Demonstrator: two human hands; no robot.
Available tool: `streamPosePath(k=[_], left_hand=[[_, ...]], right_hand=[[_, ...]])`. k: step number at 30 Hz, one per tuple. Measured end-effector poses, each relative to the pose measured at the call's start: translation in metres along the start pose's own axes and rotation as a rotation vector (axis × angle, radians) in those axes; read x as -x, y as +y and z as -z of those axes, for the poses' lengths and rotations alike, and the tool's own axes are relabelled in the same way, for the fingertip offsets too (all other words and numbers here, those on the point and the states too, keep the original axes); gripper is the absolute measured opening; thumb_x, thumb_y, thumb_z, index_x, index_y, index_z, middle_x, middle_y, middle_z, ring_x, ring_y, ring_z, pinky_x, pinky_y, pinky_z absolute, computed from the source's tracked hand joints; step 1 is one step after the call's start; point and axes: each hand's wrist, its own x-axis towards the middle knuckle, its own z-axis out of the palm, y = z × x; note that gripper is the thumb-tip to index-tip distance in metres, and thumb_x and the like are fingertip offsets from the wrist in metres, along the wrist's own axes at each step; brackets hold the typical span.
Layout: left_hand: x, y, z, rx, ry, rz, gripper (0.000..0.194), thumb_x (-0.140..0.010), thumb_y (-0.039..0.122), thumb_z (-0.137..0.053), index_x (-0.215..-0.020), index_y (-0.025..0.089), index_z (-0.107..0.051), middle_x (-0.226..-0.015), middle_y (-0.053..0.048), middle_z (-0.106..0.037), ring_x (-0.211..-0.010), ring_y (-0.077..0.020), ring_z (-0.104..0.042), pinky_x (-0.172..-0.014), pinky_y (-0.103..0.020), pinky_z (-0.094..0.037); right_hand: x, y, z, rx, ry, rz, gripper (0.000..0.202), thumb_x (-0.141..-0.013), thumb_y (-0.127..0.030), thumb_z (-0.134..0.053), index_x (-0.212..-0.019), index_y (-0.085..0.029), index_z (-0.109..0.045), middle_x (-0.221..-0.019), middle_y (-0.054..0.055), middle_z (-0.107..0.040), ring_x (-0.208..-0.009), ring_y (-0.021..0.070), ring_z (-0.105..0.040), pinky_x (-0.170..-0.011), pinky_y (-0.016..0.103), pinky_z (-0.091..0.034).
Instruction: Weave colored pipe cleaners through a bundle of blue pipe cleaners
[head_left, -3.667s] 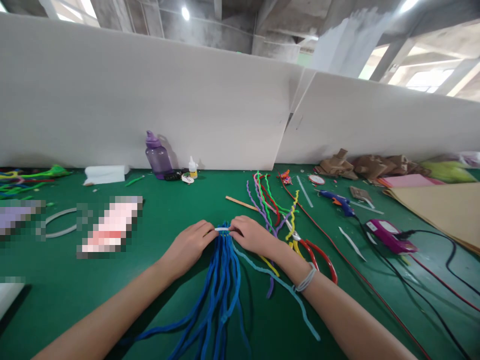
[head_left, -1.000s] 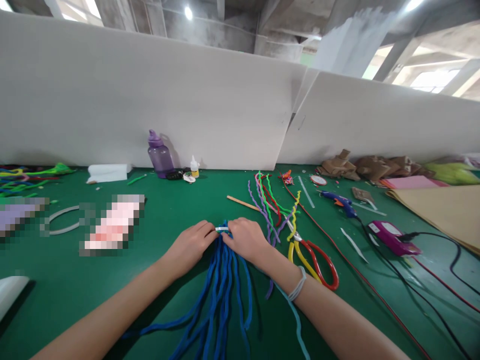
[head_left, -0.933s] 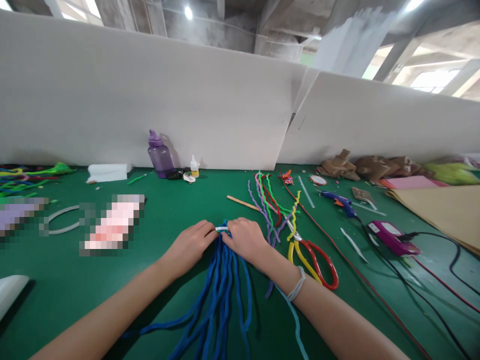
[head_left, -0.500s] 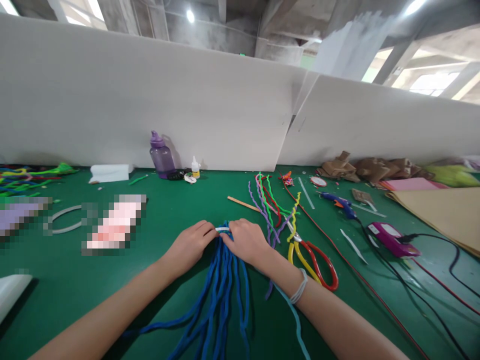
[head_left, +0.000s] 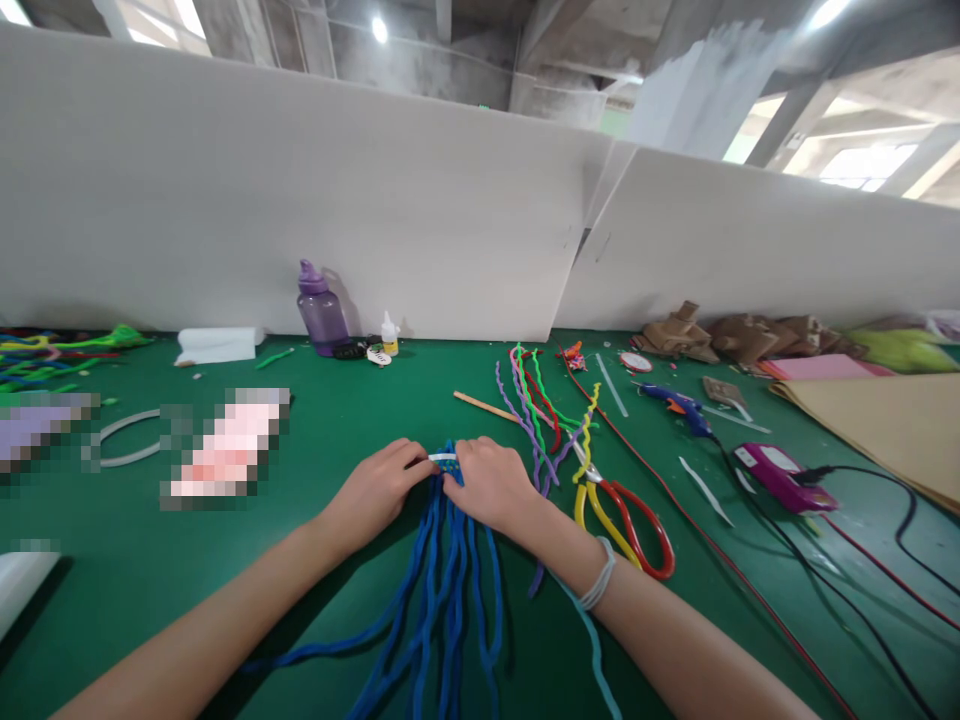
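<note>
A bundle of long blue fuzzy strands (head_left: 442, 600) hangs from a narrow white strip (head_left: 442, 457) toward the table's near side. My left hand (head_left: 382, 483) pinches the strip's left end with thumb and forefinger. Curled over the right end is my right hand (head_left: 491, 480), its thumb pressed near the top of the strands. Between the hands a small patterned blue patch shows just under the strip. My right fingertips hide the strip's far end. A light blue strand (head_left: 592, 640) runs out below my right forearm.
Scissors (head_left: 630, 520) with red and yellow handles lie right of my hands, beside wavy coloured stems (head_left: 536, 410). A blue glue gun (head_left: 679, 405), its cord and a purple box (head_left: 784, 478) are farther right. A purple bottle (head_left: 321, 310) stands against the white partition (head_left: 300, 200).
My right fingers and thumb have shifted slightly, and more of the patterned patch under the white strip now shows. The left hand keeps nearly the same hold.
</note>
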Motion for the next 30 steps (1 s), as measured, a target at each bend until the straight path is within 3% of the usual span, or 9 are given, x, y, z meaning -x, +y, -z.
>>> streamPosePath(k=[11, 20, 30], left_hand=[[-0.001, 0.0, 0.002, -0.031, -0.023, -0.044, 0.032, -0.088, 0.003, -0.039, -0.107, 0.019, -0.059, -0.095, -0.006, -0.055, -0.088, -0.0189, -0.048, -0.077, -0.031, -0.044], [-0.005, 0.005, 0.007, -0.106, -0.073, -0.103, 0.02, -0.092, 0.012, -0.043, -0.097, 0.018, -0.061, -0.09, -0.006, -0.054, -0.084, -0.0197, -0.047, -0.072, -0.031, -0.042], [-0.003, 0.004, 0.005, -0.081, -0.05, -0.067, 0.02, -0.092, 0.011, -0.044, -0.099, 0.017, -0.061, -0.09, -0.006, -0.053, -0.084, -0.0198, -0.047, -0.072, -0.031, -0.042]], right_hand=[[0.001, 0.001, 0.003, 0.001, -0.03, -0.001, 0.024, -0.085, -0.036, -0.048, -0.095, -0.016, -0.057, -0.093, 0.01, -0.065, -0.093, 0.0248, -0.059, -0.068, 0.033, -0.048], [0.007, -0.001, 0.007, -0.017, -0.055, 0.029, 0.03, -0.082, -0.037, -0.05, -0.099, -0.014, -0.056, -0.097, 0.013, -0.063, -0.096, 0.0277, -0.056, -0.07, 0.037, -0.049], [0.009, 0.0, 0.015, -0.063, -0.122, 0.048, 0.049, -0.077, -0.052, -0.057, -0.104, -0.012, -0.056, -0.104, 0.016, -0.061, -0.099, 0.0307, -0.054, -0.074, 0.04, -0.049]])
